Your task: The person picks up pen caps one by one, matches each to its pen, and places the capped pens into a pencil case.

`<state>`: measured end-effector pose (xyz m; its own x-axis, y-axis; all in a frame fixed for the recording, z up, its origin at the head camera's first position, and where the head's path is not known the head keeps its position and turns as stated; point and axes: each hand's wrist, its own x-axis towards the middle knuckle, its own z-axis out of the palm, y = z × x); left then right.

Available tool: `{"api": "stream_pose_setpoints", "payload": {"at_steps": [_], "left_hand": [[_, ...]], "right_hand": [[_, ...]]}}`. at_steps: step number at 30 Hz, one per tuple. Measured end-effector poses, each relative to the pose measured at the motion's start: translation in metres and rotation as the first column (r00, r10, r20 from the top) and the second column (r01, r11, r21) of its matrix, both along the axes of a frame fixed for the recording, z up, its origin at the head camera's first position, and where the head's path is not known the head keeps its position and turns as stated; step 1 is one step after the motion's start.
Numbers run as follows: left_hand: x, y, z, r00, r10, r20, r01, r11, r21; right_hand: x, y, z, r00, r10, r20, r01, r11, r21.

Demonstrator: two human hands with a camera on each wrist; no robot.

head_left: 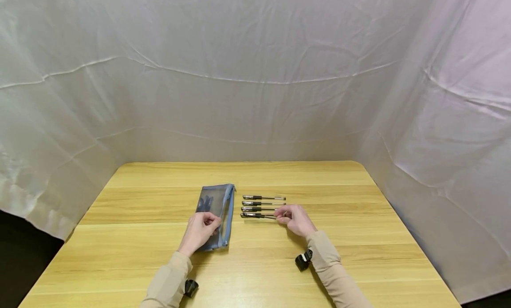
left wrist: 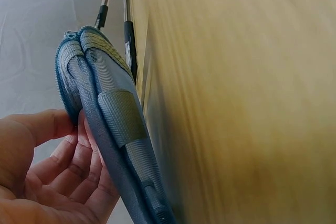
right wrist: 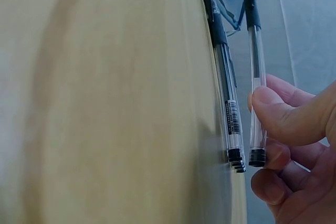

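A blue mesh zipper pouch (head_left: pixel 215 195) lies on the table with its mouth parted along the right side. My left hand (head_left: pixel 199 230) pinches the upper edge of that mouth between thumb and fingers; the zipper teeth and a fabric tab show close up in the left wrist view. My right hand (head_left: pixel 295 220) grips the clear barrel of a black gel pen (right wrist: pixel 257 51) near its end, capped tip towards the pouch. That pen is raised off the tabletop. Beyond it, several matching pens (head_left: pixel 259 197) lie in a row, parallel, just right of the pouch.
The wooden table (head_left: pixel 343 263) has rounded far corners. Pale grey cloth (head_left: pixel 255 108) hangs behind it and along both sides. A dark blue shape (head_left: pixel 205 203) shows on the pouch's left part. Each wrist wears a small black camera (head_left: pixel 303 260).
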<state>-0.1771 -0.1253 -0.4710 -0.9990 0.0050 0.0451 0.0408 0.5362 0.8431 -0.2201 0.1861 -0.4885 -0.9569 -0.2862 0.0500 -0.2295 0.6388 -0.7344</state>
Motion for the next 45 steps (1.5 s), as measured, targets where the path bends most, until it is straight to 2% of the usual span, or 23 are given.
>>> {"api": "stream_pose_setpoints", "payload": {"at_steps": [10,20,31,45], "left_hand": [[0.0001,0.0009,-0.0001,1.0,-0.004,-0.006,0.004,1.0,0.006],[-0.0001,0.0001,-0.0009,1.0,-0.004,-0.009,0.004,1.0,0.003],[-0.0003,0.0,-0.0009,1.0,0.001,-0.002,-0.001,1.0,0.004],[0.0003,-0.0005,-0.0008,1.0,-0.001,-0.004,0.001,1.0,-0.002]], "right_hand": [[0.0002,0.0003,-0.0002,1.0,0.001,0.015,-0.001,1.0,-0.022],[-0.0003,0.0001,0.0013,1.0,0.024,-0.009,-0.024,0.998,-0.064],[-0.0016,-0.0021,-0.0018,0.999,-0.002,-0.049,-0.004,0.993,-0.119],[-0.0025,-0.006,-0.0006,0.998,-0.063,0.015,0.065,0.98,-0.188]]}}
